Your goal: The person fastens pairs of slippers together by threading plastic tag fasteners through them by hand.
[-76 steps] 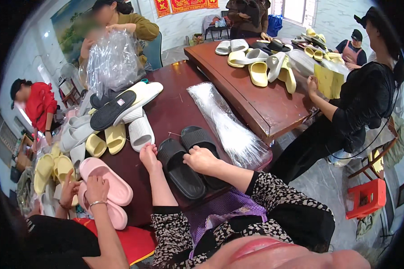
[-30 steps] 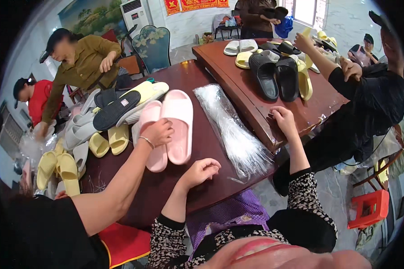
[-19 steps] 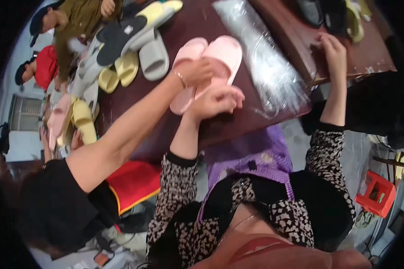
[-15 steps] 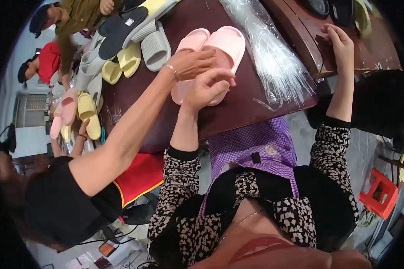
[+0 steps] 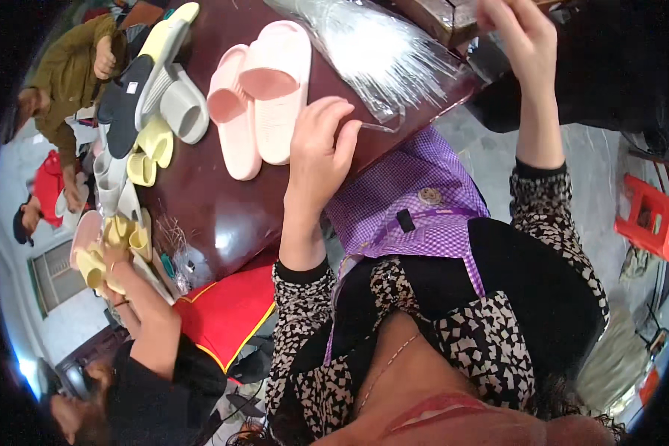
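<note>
Standing free of both hands, or nearly so, the pink slippers (image 5: pixel 273 100) are shown at 11 o'clock on the dark red table (image 5: pixel 201 182), laid side by side with straps uppermost and heels turned toward the wearer. The left hand (image 5: pixel 316 152) is placed just above the centre, beside the heel of the right-hand slipper; its fingers are loosely curled, the thumb is held apart, and nothing is grasped. Whether the slipper's edge is touched cannot be told. The right hand (image 5: pixel 526 48) is raised between 1 and 2 o'clock, its fingers relaxed and bent, with nothing seen in them.

The pink pair is judged to be matched and neatly set; no fastening is seen across it. Left in a mixed heap at 10 o'clock are grey slippers (image 5: pixel 182 108), a black slipper (image 5: pixel 123 108) shown sole outward, and yellow slippers (image 5: pixel 156 141). Further out, at 9 o'clock, more footwear is reached by a co-worker's forearm (image 5: pixel 154 301).

One container is clearly seen: a clear plastic bag (image 5: pixel 372 56) at 12 o'clock, by which a bundle of thin, whitish strands is enclosed. Similar loose strands (image 5: pixel 172 234) are scattered on the table toward 9 o'clock.
</note>
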Tool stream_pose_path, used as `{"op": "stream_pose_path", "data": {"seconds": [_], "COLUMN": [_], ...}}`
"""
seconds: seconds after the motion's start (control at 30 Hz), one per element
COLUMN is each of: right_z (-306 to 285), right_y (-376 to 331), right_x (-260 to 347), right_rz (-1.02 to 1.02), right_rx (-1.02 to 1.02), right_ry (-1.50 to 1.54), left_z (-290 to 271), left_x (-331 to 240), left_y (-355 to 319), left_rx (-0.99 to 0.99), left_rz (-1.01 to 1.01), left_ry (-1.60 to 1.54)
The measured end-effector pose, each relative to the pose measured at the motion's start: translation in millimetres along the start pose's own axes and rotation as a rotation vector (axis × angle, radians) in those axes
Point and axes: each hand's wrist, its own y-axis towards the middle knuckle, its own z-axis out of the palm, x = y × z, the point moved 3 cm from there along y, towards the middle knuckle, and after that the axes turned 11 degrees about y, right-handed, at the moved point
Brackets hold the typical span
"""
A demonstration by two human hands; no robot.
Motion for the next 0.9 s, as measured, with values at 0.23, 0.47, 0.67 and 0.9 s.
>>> {"op": "stream_pose_path", "data": {"seconds": [0.23,0.47,0.67,0.9], "right_z": [5.9,31.3,37.5,30.1], "right_y": [-97.3,-101.9,-100.3,-94.9], "right_x": [-23.9,-25.3,-26.1,-18.9], "right_rz": [0.267,-0.196,-0.194,-0.115], "right_rx": [0.357,0.305,0.271,0.325], "right_ry": [-0.062,-0.618,-0.660,-0.602], "left_z": [23.2,47.7,51.3,58.3], "left_x": [-2.3,-8.2,-3.6,-11.8], "left_y": [29.8,48.7,48.5,52.7], "left_rx": [-0.023,-0.016,-0.031,-0.022], "left_rz": [0.188,0.248,0.232,0.248], "left_ry": [0.198,0.247,0.210,0.183]}}
